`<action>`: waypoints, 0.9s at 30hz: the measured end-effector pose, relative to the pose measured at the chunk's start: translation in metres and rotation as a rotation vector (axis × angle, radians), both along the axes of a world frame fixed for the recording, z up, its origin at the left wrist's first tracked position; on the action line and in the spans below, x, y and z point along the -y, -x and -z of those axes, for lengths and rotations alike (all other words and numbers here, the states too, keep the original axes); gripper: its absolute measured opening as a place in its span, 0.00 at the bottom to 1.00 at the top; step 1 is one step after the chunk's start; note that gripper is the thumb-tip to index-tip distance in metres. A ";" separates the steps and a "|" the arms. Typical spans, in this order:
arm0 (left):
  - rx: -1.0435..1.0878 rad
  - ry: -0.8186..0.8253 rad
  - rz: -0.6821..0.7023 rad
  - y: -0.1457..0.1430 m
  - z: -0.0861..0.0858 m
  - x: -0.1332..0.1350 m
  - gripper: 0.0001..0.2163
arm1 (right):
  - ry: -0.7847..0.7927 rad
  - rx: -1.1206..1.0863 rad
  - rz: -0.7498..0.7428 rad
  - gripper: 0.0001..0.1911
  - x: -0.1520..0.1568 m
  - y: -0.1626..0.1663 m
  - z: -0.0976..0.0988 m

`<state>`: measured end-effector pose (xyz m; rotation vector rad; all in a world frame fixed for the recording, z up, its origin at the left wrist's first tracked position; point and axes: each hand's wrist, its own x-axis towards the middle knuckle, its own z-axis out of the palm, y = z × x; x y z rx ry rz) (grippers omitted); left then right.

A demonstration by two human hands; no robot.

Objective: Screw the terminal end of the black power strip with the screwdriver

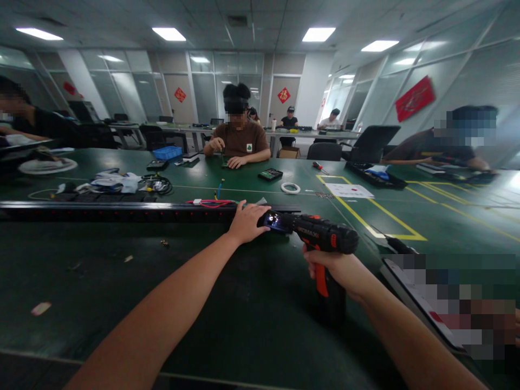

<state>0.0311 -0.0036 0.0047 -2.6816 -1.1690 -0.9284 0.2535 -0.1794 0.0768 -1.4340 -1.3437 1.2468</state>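
A cordless drill (325, 233), black with orange parts, is in my right hand (331, 262), whose fingers wrap around its handle. Its nose points left at the lit end of a long black bar (122, 212) lying across the table. Whether the bit touches the bar is too small to tell. Over that right end of the bar, my left hand (247, 222) grips it from above, with thumb and fingers on either side. Red wires (215, 203) with a white connector lie along the bar, just left of my left hand.
Across the green table (182, 303) sits a co-worker (238, 135) handling a small part. A tape roll (290, 188), a black-green box (270, 174), tangled cables (156, 184) and a blue basket (168, 152) lie beyond the bar. A tablet-like panel (422, 303) is at right.
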 end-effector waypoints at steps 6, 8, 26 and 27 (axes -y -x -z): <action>0.004 -0.003 0.008 0.000 0.000 -0.001 0.28 | -0.007 -0.014 -0.004 0.08 -0.001 0.001 -0.001; 0.004 -0.007 0.011 0.000 0.000 -0.001 0.28 | -0.006 -0.018 -0.004 0.09 -0.001 0.000 -0.001; -0.019 -0.006 -0.013 0.000 0.000 -0.001 0.28 | -0.005 -0.022 0.015 0.10 -0.001 0.000 0.001; -0.020 -0.006 -0.013 0.000 0.000 -0.001 0.28 | 0.000 -0.025 0.020 0.10 -0.001 0.000 0.002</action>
